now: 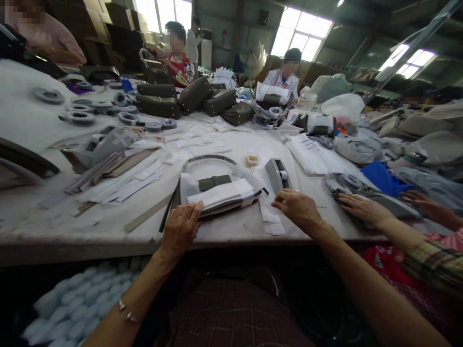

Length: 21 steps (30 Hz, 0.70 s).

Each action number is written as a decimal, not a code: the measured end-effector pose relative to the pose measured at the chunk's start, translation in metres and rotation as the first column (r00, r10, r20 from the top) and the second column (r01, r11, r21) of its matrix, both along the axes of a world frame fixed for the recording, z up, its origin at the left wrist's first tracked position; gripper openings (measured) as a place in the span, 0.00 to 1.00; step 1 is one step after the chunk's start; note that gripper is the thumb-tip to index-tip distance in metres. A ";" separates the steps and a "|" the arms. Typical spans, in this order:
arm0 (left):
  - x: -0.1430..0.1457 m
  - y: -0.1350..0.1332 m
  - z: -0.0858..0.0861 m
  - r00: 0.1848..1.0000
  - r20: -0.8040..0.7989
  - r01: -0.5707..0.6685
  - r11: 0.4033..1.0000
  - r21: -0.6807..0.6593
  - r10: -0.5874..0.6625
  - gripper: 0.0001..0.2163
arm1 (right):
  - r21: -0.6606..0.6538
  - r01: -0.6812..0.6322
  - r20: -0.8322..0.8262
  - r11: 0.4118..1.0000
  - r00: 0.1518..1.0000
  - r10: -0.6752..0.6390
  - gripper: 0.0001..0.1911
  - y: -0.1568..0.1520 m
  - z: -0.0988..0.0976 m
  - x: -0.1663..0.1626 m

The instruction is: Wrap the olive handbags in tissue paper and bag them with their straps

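As it lies flat, the bag (220, 195) runs left-right.

The single head-worn camera looks forward and down from the near edge of the surface (43, 226), close above both hands, with the workshop windows (302, 33) far behind.

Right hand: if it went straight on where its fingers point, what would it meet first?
Probably the grey tool, just beyond the right hand; depth is unclear.
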<state>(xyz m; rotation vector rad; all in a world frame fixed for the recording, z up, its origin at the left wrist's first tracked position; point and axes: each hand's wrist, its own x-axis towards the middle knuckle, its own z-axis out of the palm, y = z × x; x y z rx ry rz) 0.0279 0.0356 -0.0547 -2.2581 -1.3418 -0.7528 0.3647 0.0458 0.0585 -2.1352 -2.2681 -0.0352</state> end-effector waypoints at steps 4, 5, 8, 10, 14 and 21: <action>0.001 -0.003 -0.001 1.000 0.002 -0.018 0.998 -0.052 0.018 0.21 | -0.345 -0.377 -0.323 0.859 0.907 0.269 0.04 -0.040 0.017 -0.048; 0.001 -0.003 -0.001 1.000 -0.003 -0.027 0.997 -0.069 0.027 0.21 | -0.421 -0.508 -0.425 0.752 0.843 0.331 0.05 -0.050 0.020 -0.064; 0.001 -0.005 0.000 0.999 -0.022 -0.050 0.992 -0.115 0.047 0.21 | -0.499 -0.806 -0.711 0.318 0.591 0.381 0.05 -0.069 0.031 -0.114; 0.002 -0.005 0.000 0.999 -0.022 -0.049 0.991 -0.125 0.047 0.21 | -0.480 -0.875 -0.842 0.062 0.479 0.246 0.08 -0.066 0.043 -0.140; 0.002 -0.005 -0.003 0.999 0.039 -0.033 0.997 -0.067 0.036 0.16 | -0.541 -0.841 -0.835 -0.006 0.536 0.120 0.07 -0.008 0.067 -0.168; 0.004 -0.003 -0.010 0.979 0.196 0.046 0.996 0.077 -0.060 0.10 | -0.266 -0.496 -0.510 0.826 0.800 0.316 0.02 0.146 0.037 -0.195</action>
